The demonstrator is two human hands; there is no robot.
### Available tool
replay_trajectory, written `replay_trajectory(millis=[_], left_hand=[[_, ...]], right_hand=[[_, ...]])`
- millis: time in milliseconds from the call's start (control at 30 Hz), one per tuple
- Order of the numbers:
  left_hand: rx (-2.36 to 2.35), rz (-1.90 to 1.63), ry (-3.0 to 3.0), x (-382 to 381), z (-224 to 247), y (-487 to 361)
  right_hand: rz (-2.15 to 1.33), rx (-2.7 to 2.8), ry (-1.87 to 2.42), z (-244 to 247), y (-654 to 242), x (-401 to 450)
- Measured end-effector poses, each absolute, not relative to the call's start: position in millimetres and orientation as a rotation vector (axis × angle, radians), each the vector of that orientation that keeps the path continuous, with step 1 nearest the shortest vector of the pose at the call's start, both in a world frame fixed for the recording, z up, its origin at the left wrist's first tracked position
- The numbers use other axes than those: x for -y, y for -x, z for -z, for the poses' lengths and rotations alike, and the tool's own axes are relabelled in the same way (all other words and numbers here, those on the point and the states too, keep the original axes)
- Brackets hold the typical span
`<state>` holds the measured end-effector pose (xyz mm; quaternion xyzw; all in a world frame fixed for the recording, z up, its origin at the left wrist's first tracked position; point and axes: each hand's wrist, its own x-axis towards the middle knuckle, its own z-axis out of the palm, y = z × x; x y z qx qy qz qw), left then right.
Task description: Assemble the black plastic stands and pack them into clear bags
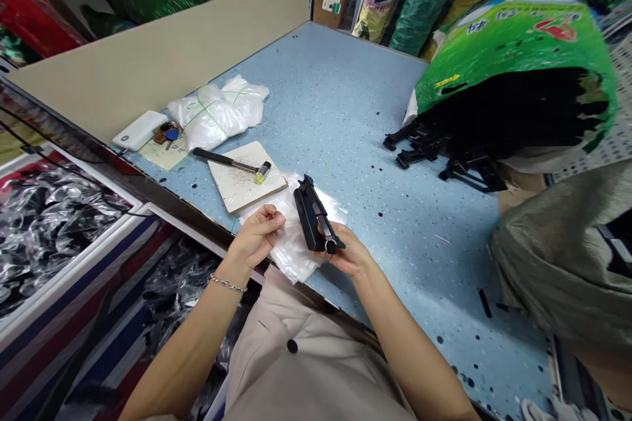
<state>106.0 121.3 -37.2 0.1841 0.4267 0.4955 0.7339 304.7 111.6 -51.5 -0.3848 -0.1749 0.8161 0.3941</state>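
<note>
My right hand (349, 254) grips the lower end of a black plastic part (309, 220), long and hinged-looking, with a rail along one side. It is held tilted above a stack of clear plastic bags (293, 263) at the table's near edge. To its left, my left hand (257, 235) is closed, thumb and forefinger pressed together over the bags. Whatever sits in that pinch, if anything, is too small to make out. Just beyond, a small hammer (232, 161) with a black handle and a yellowish head lies on a square white board (241, 191).
Similar black parts (429, 148) spill from a large green sack (513, 39) at the right. A tied bundle of plastic bags (217, 112), keys (170, 133) and a white power bank-like block (141, 130) lie at the left. Bagged black items fill a crate (59, 223) beside the table.
</note>
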Motion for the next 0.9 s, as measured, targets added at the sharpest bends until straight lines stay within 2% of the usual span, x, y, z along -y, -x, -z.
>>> replay_trajectory(millis=[133, 267, 367, 533, 900], left_hand=[[-0.95, -1.135, -0.431, -120, 37, -105], [-1.093, -1.27, -0.724, -113, 39, -118], [-1.226, -1.245, -1.19, -106, 38, -126], [-1.564, -0.908, -2.059, -104, 34, -112], [-1.235, -0.852, -1.963, -107, 33, -149]], right_hand=[[-2.038, 0.435, 0.978, 53, -312, -106], [-2.073, 0.433, 0.925, 46, -313, -99], [-2.039, 0.485, 0.932, 43, -311, -97], [-1.91, 0.494, 1.014, 47, -326, -95], [-1.883, 0.539, 1.01, 39, -324, -79]])
